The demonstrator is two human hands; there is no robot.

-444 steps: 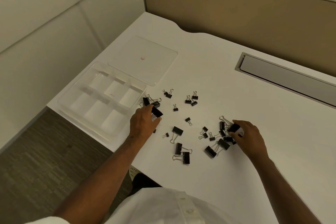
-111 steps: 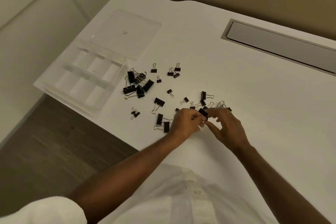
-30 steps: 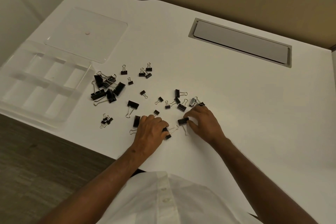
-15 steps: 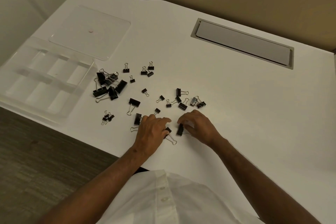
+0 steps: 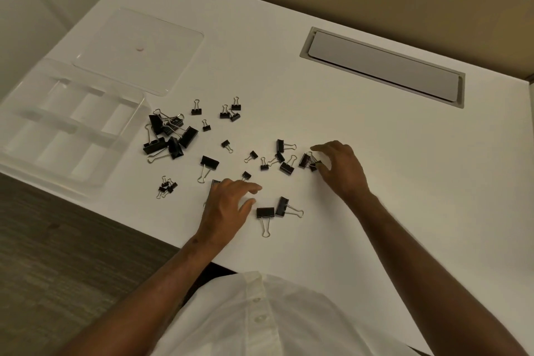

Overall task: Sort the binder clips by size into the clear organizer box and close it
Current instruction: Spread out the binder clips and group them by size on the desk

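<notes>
No brand, label or writing is showing anywhere on the white desk, the clips or the clear organizer box.

The organizer box is sitting at the left edge of the frame, its left side running out of view; its see-through walls and dividers are blending into the desk, and no clip is showing in its compartments. Its clear lid is lying flat just above it, toward the upper left. A grey cable hatch is lying in the upper right.

The left hand is resting palm down at the lower centre with fingers spread and relaxed, gripping nothing; it is covering part of a medium clip at its upper left edge. Two medium clips are lying just to the right of its thumb.

The right hand is hovering right of centre with fingers curled over a small clip cluster; whether the fingertips are actually pinching a clip is hard to make out.

A pile of large clips is lying just right of the box, a tiny clip group is sitting below it, and loose small clips are scattered between the pile and the right hand.
</notes>
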